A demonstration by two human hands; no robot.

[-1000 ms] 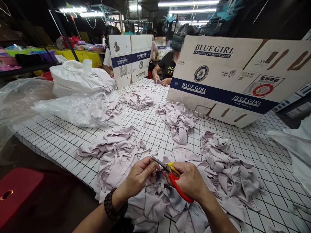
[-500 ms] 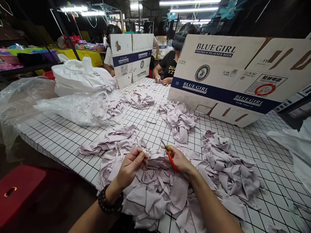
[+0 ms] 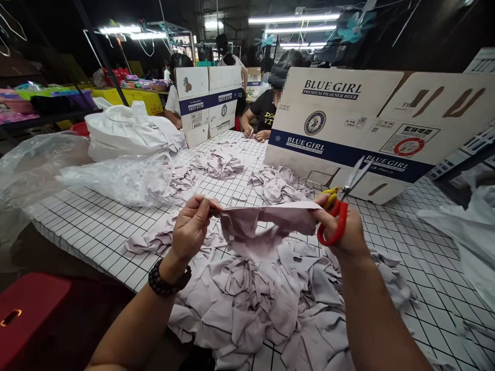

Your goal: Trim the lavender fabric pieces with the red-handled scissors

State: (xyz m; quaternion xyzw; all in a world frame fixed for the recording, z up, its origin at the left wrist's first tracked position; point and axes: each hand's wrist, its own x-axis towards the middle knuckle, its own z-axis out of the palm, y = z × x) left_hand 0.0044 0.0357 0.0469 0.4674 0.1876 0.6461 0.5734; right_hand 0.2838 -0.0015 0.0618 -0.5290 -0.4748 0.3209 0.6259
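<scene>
A pale pinkish-grey fabric piece (image 3: 266,221) is stretched level between my two hands, its lower part hanging loose and blurred. My left hand (image 3: 192,226), with a dark beaded bracelet at the wrist, pinches one end. At the other end, my right hand (image 3: 342,226) grips the fabric and also holds red-and-yellow-handled scissors (image 3: 337,216). The scissor blades point up and to the right, slightly parted, away from the cloth. Below both hands lies a heap of similar fabric pieces (image 3: 247,299), crumpled and overlapping.
On the white grid-patterned table (image 3: 104,242) are smaller fabric piles (image 3: 278,183). A large cardboard sheet (image 3: 348,121) and a smaller folded one (image 3: 211,103) stand upright. Clear plastic (image 3: 119,175) and a white bag (image 3: 119,129) lie left. A co-worker (image 3: 263,111) sits opposite; a red stool (image 3: 34,309) stands lower left.
Both hands have risen and moved apart, lifting the fabric piece off the heap and pulling it taut. The scissors have gone right and up with my right hand.
</scene>
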